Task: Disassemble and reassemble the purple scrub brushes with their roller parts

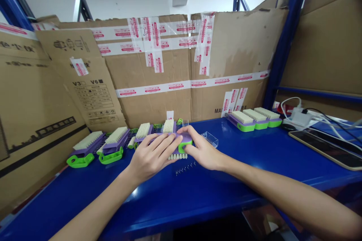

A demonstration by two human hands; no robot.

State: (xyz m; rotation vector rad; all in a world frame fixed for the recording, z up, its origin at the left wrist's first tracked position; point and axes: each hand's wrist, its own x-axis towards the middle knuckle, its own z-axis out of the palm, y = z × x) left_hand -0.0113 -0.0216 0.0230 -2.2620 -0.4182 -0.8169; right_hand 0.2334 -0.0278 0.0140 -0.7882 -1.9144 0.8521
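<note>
Both my hands grip one purple-and-green brush (185, 140), its pale bristles facing down above the blue shelf. My left hand (154, 154) lies over its top, fingers closed around the left part. My right hand (202, 148) pinches the green right end between thumb and fingers. Below the brush, a row of small dark metal pieces (186, 168), perhaps screws or springs, lies on the shelf. Behind my hands, brushes with bristles up stand in a row, among them one brush (143, 131) and another (169, 125). A clear plastic box (210, 139) sits just beyond my right hand.
Two brushes with green ends, one far left (82, 150) and its neighbour (114, 145), stand at left. Three finished-looking brushes (254, 118) sit at right. Beside them lie a phone (325, 150) and a white charger with cables (301, 116). Cardboard panels (152, 105) wall the back.
</note>
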